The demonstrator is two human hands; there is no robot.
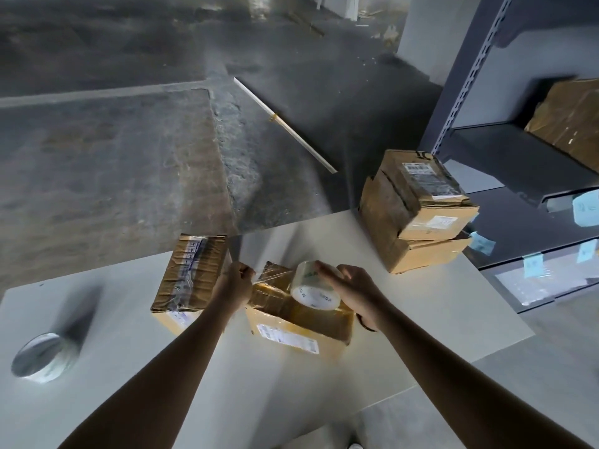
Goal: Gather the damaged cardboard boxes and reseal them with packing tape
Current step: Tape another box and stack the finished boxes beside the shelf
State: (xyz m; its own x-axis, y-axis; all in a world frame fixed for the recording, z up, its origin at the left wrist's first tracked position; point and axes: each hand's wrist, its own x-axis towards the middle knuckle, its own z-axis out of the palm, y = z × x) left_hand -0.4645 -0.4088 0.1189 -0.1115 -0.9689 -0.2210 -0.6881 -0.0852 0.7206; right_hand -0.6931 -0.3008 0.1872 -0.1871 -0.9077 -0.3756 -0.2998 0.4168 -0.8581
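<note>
Head view, hands first. Your right hand [351,288] has its fingers curled over the clear roll of packing tape [316,286] and grips it by the rim. Your left hand [238,280] is closed, pinching the free end of the clear tape strip [272,273] stretched between hand and roll.

Both hands work just above the small crumpled brown cardboard box [298,319], which lies on the pale table [421,306], centre-front.

Handling, est.:
- Strip is thin and sticky and prob. folds onto itself if slack, so keep it taut.
- Roll is rigid and light. Hold by rim or core.
- Box looks light, with soft dented walls. Press on edges and corners, not mid-panel.

Count:
- Boxes on table: 4. One is under your hands. One taped brown box [191,280] sits just beside it to the left. A stack of creased brown boxes [418,205] stands far right, 2 as far as can be told.
- One more brown box [570,121] sits on the grey metal shelving [505,150].
- Tape rolls: 2, incl. a spare clear roll [43,358] at the table's left end, well apart.
</note>
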